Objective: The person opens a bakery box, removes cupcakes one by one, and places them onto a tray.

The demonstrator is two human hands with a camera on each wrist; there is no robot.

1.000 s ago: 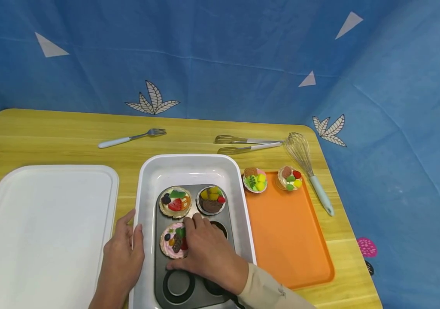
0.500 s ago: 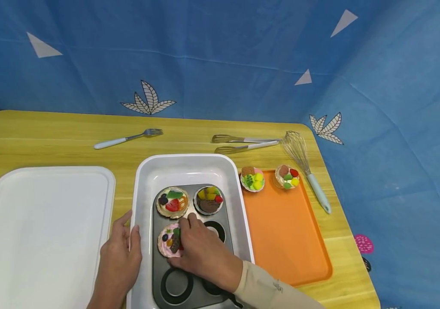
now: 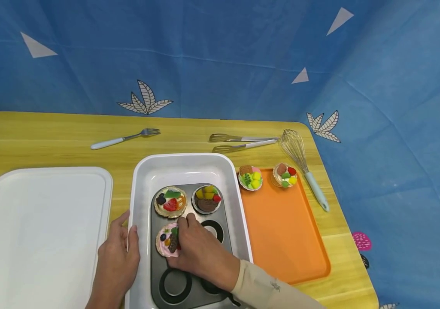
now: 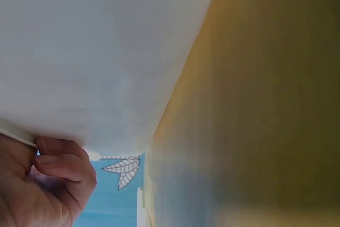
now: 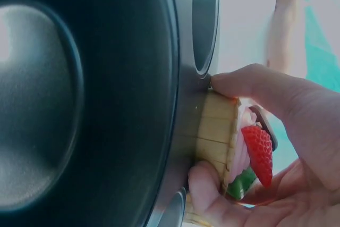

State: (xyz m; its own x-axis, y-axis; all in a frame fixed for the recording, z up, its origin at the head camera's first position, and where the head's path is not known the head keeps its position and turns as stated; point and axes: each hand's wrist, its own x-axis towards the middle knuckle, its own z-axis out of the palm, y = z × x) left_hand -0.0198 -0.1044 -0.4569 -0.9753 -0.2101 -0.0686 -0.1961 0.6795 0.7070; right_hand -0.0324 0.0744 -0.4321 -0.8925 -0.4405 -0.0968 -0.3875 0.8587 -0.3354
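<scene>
My right hand (image 3: 206, 253) pinches a pink-creamed toy cupcake (image 5: 217, 126) between thumb and fingers, at the left middle cup of a dark muffin tin (image 3: 158, 274). A strawberry slice (image 5: 259, 152) on its top shows in the right wrist view. The tin lies inside a deep white tray (image 3: 136, 240). My left hand (image 3: 117, 257) grips that tray's left wall, thumb inside the rim and fingers outside. Two more cupcakes fill the tin's far cups, one with a strawberry on cream (image 3: 171, 202), the other chocolate (image 3: 206, 200).
A flat white tray (image 3: 42, 231) lies to the left. On the right, an orange tray (image 3: 281, 231) bears a cupcake with a biscuit (image 3: 250, 178) and another with a raspberry (image 3: 284, 175). A fork (image 3: 127, 138), small utensils (image 3: 244, 145) and a whisk (image 3: 304, 169) lie behind.
The whole scene shifts slightly left as the head turns. My right hand keeps its pinch on the pink cupcake at the same cup, and my left hand stays on the tray wall.
</scene>
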